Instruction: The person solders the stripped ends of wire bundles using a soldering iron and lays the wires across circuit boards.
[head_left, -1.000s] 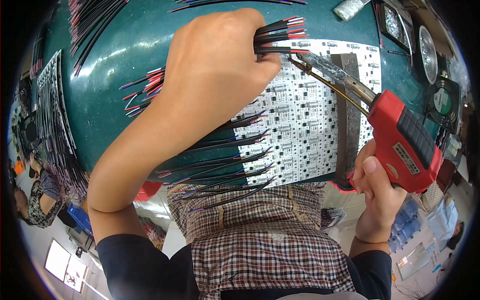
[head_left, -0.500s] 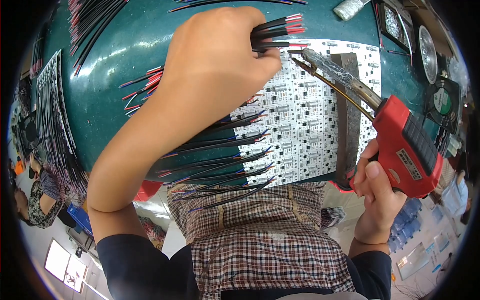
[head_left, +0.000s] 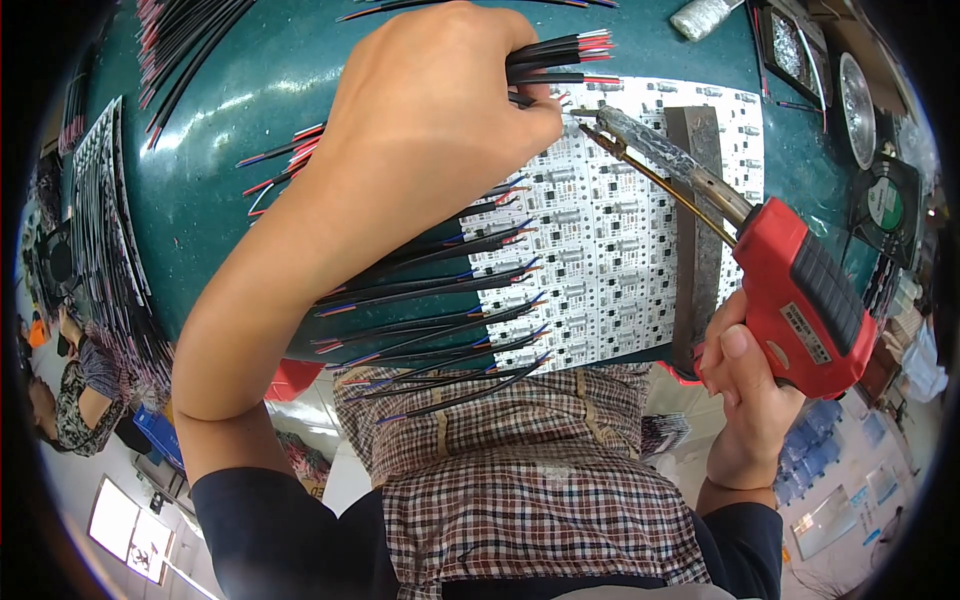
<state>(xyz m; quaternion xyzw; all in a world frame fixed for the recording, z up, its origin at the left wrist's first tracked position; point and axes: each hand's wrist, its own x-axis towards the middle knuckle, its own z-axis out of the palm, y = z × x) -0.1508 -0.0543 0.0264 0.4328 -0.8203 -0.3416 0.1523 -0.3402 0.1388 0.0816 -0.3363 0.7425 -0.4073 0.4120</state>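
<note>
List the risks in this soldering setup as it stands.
1. The tip of the red pistol-grip soldering iron in the right hand sits very close to the left hand fingertips: a burn seems possible.
2. The left hand grips a bundle of black wires with red and bare ends beside that tip; insulation might scorch.
3. Black wires already attached trail off the white panel of small circuit boards under the left forearm, which could tug them.
</note>
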